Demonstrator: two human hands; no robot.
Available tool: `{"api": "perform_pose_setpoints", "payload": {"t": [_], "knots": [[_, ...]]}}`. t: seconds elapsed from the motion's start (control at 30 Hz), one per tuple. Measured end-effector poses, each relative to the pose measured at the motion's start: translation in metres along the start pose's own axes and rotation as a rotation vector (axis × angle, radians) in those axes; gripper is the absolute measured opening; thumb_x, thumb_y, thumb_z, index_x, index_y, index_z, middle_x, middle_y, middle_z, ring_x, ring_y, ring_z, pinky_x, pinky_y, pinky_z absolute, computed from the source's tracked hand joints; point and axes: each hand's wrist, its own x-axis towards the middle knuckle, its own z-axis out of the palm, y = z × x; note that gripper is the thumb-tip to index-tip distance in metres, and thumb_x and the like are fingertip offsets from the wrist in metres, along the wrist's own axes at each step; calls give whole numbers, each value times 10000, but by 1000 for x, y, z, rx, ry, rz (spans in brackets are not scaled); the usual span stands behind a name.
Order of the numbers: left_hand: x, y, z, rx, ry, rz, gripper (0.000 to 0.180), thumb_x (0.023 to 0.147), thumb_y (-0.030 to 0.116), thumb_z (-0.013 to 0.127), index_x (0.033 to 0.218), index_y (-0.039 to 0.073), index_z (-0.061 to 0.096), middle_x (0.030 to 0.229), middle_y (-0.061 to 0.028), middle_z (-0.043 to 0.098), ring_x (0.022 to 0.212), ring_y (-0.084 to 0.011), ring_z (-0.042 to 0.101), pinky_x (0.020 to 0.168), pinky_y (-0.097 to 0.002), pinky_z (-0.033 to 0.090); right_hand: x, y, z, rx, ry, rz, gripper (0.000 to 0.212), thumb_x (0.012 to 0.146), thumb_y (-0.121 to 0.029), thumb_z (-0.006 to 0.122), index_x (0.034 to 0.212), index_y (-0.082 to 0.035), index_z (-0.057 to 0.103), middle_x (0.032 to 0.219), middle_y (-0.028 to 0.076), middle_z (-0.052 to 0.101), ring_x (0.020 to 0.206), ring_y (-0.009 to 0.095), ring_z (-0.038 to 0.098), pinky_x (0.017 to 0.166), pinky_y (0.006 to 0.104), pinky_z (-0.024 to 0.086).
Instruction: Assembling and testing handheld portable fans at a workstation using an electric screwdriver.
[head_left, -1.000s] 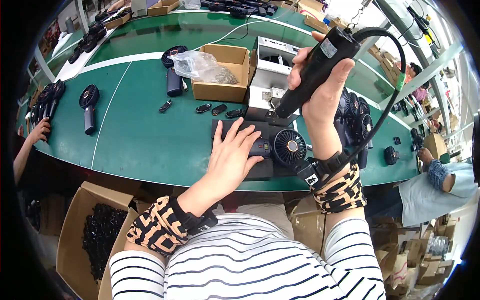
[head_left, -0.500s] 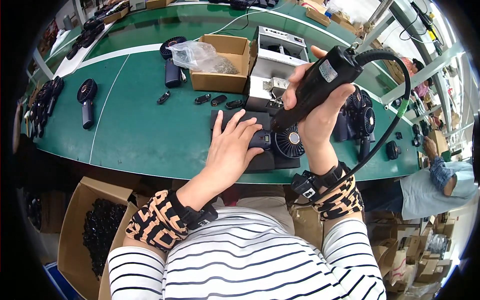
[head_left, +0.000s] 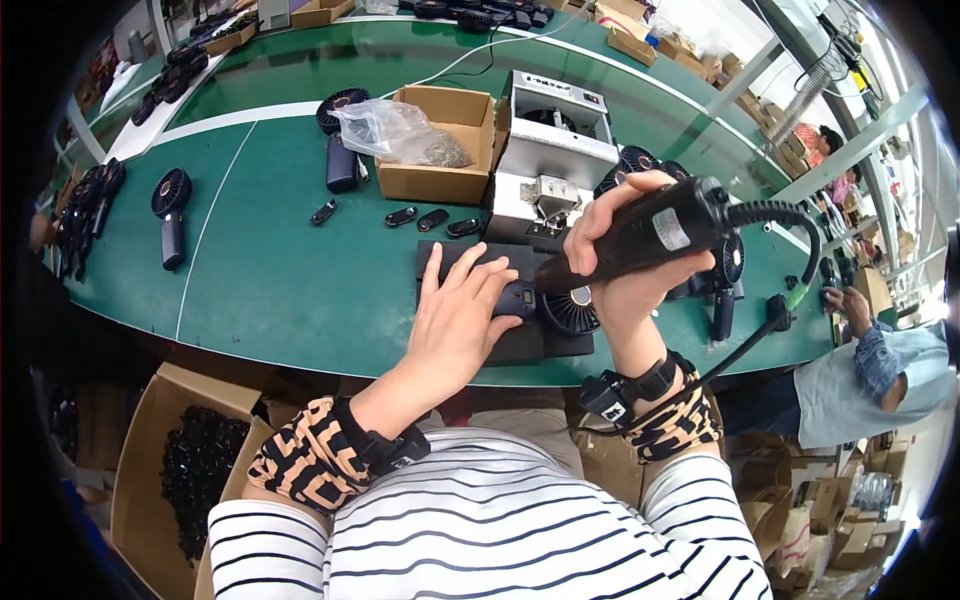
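Observation:
A dark handheld fan [head_left: 516,297] lies across a black block [head_left: 435,262] at the bench's near edge. My left hand [head_left: 450,315] is laid over its handle, thumb on the near side and the fingers spread beyond it. In my right hand [head_left: 632,303] is a black corded electric screwdriver [head_left: 625,238], gripped around its body and slanting down to the left. Its lower end meets the fan near the neck, beside the round fan head [head_left: 570,318]. The bit and whatever it touches are hidden.
Behind the block stand a grey metal machine [head_left: 562,140] and a cardboard box [head_left: 425,184] with a plastic bag [head_left: 392,132]. Small dark oval pieces [head_left: 432,220] lie before them. Other fans [head_left: 172,225] rest on both sides. The screwdriver's cable [head_left: 745,350] loops right, towards a co-worker [head_left: 865,385].
My right hand has come lower, and the screwdriver's back end has tipped down, so it lies flatter. My left hand keeps its hold on the fan. The whole view has shifted slightly.

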Motion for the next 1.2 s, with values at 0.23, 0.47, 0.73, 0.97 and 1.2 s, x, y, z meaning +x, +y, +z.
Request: {"api": "perform_pose_setpoints", "payload": {"t": [0.23,0.47,0.73,0.97,1.2], "knots": [[-2,0,-2,13,-17,-13,474,796,254,721,1220,94,581,1290,-55,578,1306,-269,441,1140,-570,178,65,-13,2,-198,-18,-220,926,835,-797,377,1365,-38,360,923,120,579,558,141,526,496,277,445],[-1,1,0,11,-31,-22,470,802,260,715,1219,87,586,1294,-64,581,1316,-274,433,1135,-569,194,79,6,-1,-281,34,-221,889,845,-777,384,1301,-15,421,808,84,571,531,149,538,486,261,438],[0,0,-1,4,15,17,454,792,229,736,1190,58,602,1273,-95,572,1340,-325,390,1129,-587,195,29,-23,17,-273,-12,-107,1018,786,-849,376,1353,-4,366,911,122,584,514,138,534,465,252,434],[-1,0,-2,-1,46,31,447,784,220,742,1177,53,608,1286,-106,565,1354,-332,375,1134,-590,181,-1,-32,23,-246,-19,-37,1057,763,-863,380,1361,7,343,902,134,582,502,147,539,448,264,456],[-1,0,-2,-5,39,49,456,777,213,747,1178,47,605,1280,-105,568,1361,-331,367,1136,-596,170,-7,-27,20,-212,55,-68,1053,757,-870,371,1356,-4,345,901,137,582,497,153,536,444,263,453]]}}
